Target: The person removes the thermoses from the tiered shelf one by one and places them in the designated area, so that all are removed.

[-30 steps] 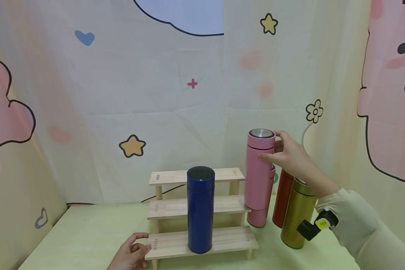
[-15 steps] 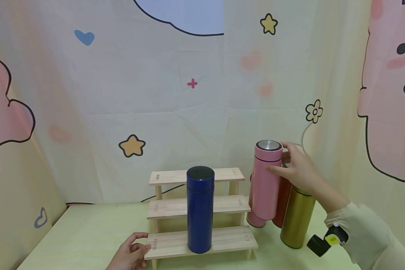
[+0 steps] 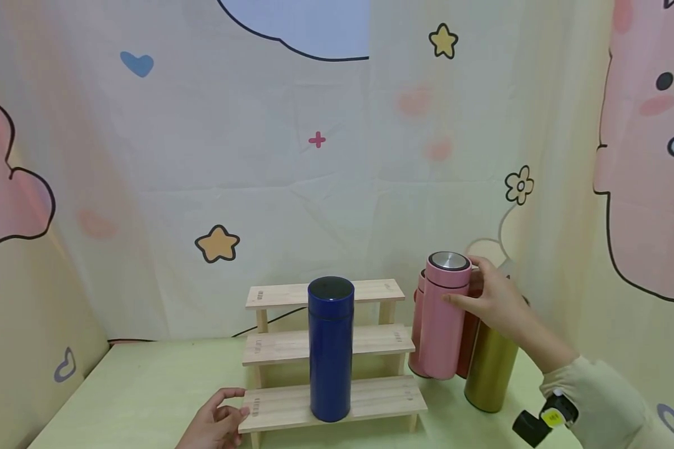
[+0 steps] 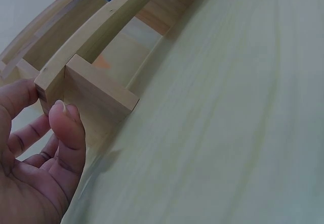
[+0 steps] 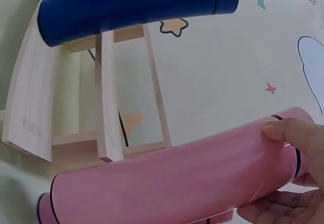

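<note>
Currently, right hand [image 3: 497,305]: holding pink flask [image 3: 444,330] near its top, upright, right of the rack [image 3: 272,349]; base contact undetermined.
Left hand [image 3: 216,421]: pinching bottom shelf's [image 3: 283,408] left end.
Blue flask [image 3: 331,355]: upright on that shelf.

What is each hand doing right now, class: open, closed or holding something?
Left hand: pinches the left end of the wooden stand's bottom step.
Right hand: holds the front pink thermos flask near its lid.
</note>
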A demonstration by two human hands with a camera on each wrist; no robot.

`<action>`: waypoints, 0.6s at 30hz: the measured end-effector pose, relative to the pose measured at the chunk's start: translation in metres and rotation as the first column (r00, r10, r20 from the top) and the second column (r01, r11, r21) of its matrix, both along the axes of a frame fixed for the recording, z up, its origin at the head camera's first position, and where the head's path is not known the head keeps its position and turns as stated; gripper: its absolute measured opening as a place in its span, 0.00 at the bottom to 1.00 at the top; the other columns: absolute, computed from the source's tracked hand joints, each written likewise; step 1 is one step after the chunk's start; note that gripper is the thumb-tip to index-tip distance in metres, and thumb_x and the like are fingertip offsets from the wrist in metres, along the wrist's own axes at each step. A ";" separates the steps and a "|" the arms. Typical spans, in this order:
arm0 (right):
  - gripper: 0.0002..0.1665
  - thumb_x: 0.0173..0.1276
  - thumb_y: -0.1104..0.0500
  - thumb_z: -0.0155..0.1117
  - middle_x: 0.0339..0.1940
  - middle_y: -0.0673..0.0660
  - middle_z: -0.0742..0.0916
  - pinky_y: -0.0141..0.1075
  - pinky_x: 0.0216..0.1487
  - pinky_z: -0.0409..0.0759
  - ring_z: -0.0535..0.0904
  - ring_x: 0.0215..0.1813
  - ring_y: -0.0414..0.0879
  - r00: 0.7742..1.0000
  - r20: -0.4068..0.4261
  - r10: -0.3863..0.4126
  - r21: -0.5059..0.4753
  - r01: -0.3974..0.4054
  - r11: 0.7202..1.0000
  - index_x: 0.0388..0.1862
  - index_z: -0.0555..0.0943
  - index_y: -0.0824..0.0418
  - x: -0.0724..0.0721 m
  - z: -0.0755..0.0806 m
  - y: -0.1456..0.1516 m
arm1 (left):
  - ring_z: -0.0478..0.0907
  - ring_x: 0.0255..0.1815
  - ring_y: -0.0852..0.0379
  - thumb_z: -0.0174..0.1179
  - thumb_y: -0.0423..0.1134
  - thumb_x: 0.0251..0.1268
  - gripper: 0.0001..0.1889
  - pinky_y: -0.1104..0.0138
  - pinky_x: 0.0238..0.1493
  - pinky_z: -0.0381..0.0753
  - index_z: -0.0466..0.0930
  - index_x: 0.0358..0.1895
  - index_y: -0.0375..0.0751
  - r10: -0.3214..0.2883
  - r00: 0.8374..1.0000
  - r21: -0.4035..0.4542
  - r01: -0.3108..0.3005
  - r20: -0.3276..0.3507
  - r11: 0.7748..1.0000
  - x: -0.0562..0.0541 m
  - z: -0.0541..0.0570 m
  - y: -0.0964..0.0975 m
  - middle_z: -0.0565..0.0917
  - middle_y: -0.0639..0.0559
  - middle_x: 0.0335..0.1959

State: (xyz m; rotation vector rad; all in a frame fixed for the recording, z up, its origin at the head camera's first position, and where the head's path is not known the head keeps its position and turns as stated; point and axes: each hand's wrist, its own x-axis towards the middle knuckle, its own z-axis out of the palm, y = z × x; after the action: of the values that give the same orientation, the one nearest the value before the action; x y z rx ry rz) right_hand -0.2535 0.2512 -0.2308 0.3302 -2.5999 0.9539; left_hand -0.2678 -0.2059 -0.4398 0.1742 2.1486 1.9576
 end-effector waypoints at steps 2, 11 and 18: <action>0.50 0.63 0.49 0.69 0.55 0.73 0.79 0.53 0.52 0.80 0.79 0.54 0.63 1.000 0.011 -0.011 0.002 0.011 1.000 0.72 0.53 0.72 0.000 -0.005 0.000 | 0.76 0.23 0.58 0.63 0.47 0.64 0.38 0.69 0.27 0.77 0.55 0.67 0.27 -0.002 1.000 0.001 0.002 0.002 1.000 0.000 0.000 0.000 0.78 0.53 0.29; 0.49 0.61 0.50 0.71 0.55 0.73 0.79 0.53 0.50 0.81 0.79 0.54 0.64 0.999 -0.019 -0.027 0.005 0.027 1.000 0.70 0.56 0.73 -0.001 -0.025 0.001 | 0.75 0.22 0.59 0.62 0.46 0.65 0.37 0.70 0.25 0.76 0.54 0.67 0.27 -0.012 1.000 0.012 0.012 0.000 1.000 0.001 0.002 0.000 0.78 0.54 0.28; 0.51 0.59 0.51 0.72 0.55 0.72 0.79 0.52 0.50 0.81 0.80 0.53 0.63 0.999 -0.005 -0.042 -0.005 0.042 0.999 0.70 0.57 0.74 -0.001 -0.038 0.001 | 0.75 0.23 0.59 0.61 0.46 0.66 0.36 0.70 0.25 0.75 0.54 0.67 0.28 -0.011 1.000 0.020 0.010 0.014 1.000 0.002 0.002 0.000 0.77 0.54 0.28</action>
State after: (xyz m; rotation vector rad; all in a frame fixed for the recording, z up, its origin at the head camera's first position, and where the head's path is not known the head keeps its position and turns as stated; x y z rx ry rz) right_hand -0.2550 0.2525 -0.2689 0.2756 -2.5887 0.9443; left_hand -0.2656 -0.2054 -0.4375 0.1743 2.1157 1.9697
